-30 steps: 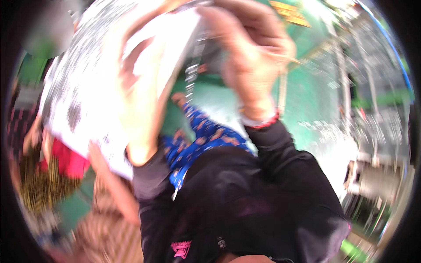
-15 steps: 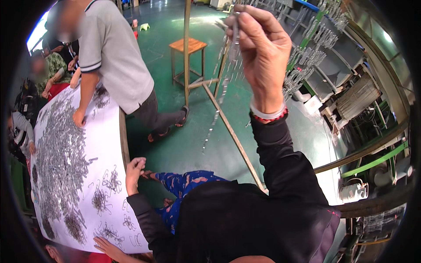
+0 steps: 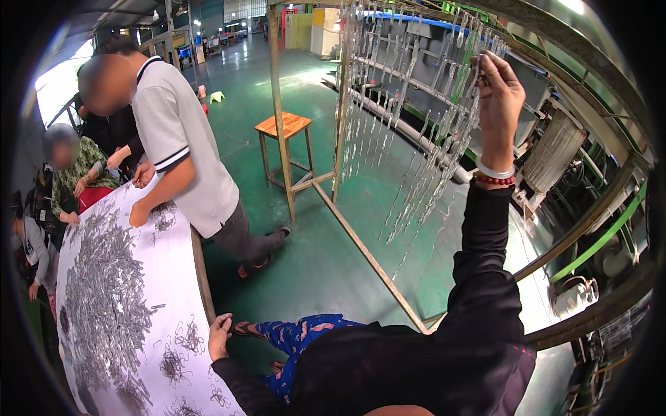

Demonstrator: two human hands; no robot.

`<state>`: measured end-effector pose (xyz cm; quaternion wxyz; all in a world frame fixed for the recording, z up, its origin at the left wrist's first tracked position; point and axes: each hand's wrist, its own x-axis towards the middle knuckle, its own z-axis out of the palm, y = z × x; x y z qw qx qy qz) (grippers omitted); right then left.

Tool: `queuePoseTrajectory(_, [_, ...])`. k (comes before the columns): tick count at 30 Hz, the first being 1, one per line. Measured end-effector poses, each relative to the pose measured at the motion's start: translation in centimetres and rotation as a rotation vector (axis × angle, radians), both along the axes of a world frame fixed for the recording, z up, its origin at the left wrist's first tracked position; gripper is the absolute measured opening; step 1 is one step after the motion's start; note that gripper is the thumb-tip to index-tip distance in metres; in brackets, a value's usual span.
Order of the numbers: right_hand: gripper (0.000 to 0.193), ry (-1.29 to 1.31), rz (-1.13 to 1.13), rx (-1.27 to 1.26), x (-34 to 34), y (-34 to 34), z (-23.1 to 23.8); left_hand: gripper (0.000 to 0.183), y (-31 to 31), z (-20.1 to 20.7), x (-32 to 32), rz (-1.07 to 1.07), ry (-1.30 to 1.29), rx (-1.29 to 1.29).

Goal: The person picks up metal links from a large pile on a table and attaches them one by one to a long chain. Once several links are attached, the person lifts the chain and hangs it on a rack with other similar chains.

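My right hand [image 3: 501, 90] is raised at the upper right, thumb and fingers pinched on the top of a hanging chain of flat metal strips [image 3: 478, 68]. Beside it, more strands of linked shiny metal pieces [image 3: 388, 90] hang from a metal frame [image 3: 278, 104]. Low at the left, my left hand [image 3: 219, 338] is by the edge of a white-covered table [image 3: 182, 270]. Its fingers are curled together, and whatever they hold, if anything, is hidden. On the table lie a broad heap of grey metal strips [image 3: 104, 298] and bunches of thin wire hooks [image 3: 173, 364].
A co-worker in a grey shirt [image 3: 187, 139] leans over the table's far side; other people [image 3: 87, 170] work along its left. A wooden stool [image 3: 284, 126] stands behind the frame, whose lower bar [image 3: 368, 253] crosses low over the green floor. Machinery [image 3: 555, 149] lines the right.
My right hand has moved right and away from me, bringing the chain to the hanging strands. The view has tilted up, showing more of the frame. My left hand stays by the table edge.
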<state>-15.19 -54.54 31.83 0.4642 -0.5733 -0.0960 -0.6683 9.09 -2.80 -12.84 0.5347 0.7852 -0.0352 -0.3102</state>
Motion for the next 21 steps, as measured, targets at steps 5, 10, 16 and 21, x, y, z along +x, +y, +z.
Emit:
queuePoseTrajectory(5, [0.015, -0.024, -0.116, 0.073, -2.6, -3.8, 1.8, 0.027, 0.8, 0.2, -0.5, 0.049, -0.022, -0.017])
queuePoseTrajectory(10, [0.015, -0.047, -0.133, 0.086, -3.7, -5.6, 3.7, 0.026, 0.5, 0.5, -0.7, 0.066, -0.012, -0.021])
queuePoseTrajectory(16, [0.018, 0.048, -0.130, 0.001, -4.8, -9.0, 6.6, 0.027, 0.1, 0.4, -0.5, 0.059, 0.028, -0.006])
queuePoseTrajectory(21, [0.020, 0.136, -0.143, 0.032, -4.9, -13.9, 8.5, 0.028, -0.6, 0.7, -0.7, 0.053, 0.046, -0.010])
